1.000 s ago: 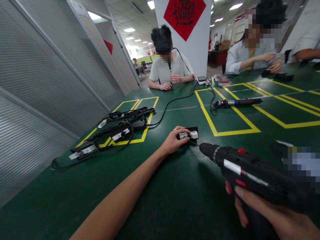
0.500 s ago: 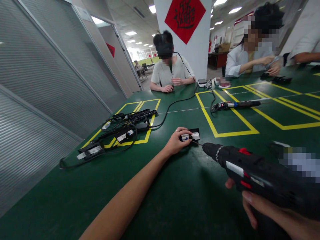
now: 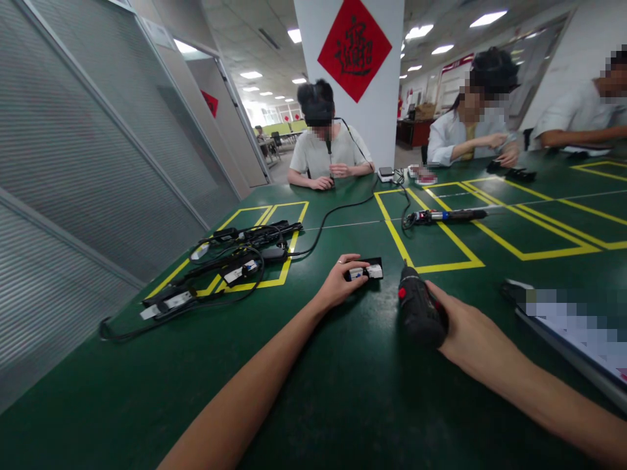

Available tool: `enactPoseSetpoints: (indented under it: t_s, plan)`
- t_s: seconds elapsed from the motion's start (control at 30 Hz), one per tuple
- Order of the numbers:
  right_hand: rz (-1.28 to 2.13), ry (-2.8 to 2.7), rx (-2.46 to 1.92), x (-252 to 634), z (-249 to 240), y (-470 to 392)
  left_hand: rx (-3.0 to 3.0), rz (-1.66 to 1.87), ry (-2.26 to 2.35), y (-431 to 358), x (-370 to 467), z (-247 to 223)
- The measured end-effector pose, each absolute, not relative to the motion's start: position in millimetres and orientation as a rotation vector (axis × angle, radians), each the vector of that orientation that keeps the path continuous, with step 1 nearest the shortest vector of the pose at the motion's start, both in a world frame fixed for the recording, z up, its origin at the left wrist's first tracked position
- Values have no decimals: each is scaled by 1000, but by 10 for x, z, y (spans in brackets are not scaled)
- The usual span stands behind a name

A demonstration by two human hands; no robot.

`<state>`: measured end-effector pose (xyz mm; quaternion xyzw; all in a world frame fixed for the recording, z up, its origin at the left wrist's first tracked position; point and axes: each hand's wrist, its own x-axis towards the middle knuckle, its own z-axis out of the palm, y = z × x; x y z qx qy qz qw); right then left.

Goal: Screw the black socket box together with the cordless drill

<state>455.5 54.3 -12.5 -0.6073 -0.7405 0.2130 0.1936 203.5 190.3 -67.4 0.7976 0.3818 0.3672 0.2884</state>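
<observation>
My left hand (image 3: 339, 283) is closed on a small black part with a white label (image 3: 373, 271), holding it against the green table (image 3: 313, 365). Its exact kind I cannot make out. To the right, my right hand (image 3: 453, 320) grips a black cordless drill (image 3: 418, 307) with red details. The drill points away from me, its nose apart from the labelled part. The drill's handle is mostly hidden behind its body and my fingers.
Black parts with cables (image 3: 245, 261) lie in a yellow-taped area on the left. A dark rod-like tool (image 3: 441, 216) lies beyond the drill. A blurred-out flat object (image 3: 578, 333) lies at the right. Several people sit across the table, one person (image 3: 328, 147) directly opposite.
The drill has swung away from the labelled part; it pointed left at it before and now points forward. My left hand keeps its hold. The view has shifted slightly.
</observation>
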Motion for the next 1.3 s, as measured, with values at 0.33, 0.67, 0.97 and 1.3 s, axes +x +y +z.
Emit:
enactPoseSetpoints:
  t_s: [0.33,0.67,0.97,1.3]
  plan:
    - [559,-2266,-1782,4504,-273,562,2236,1014,1061,1869,2029,-680]
    - [419,-2347,-1407,4330,129,1365,2862,890,1023,1763,2032,-671]
    - [535,-2255,-1219,4113,-374,1866,2918,878,1145,1833,2063,-730]
    - [574,-2165,-1239,4118,-444,1899,2813,919,1129,1823,2041,-725]
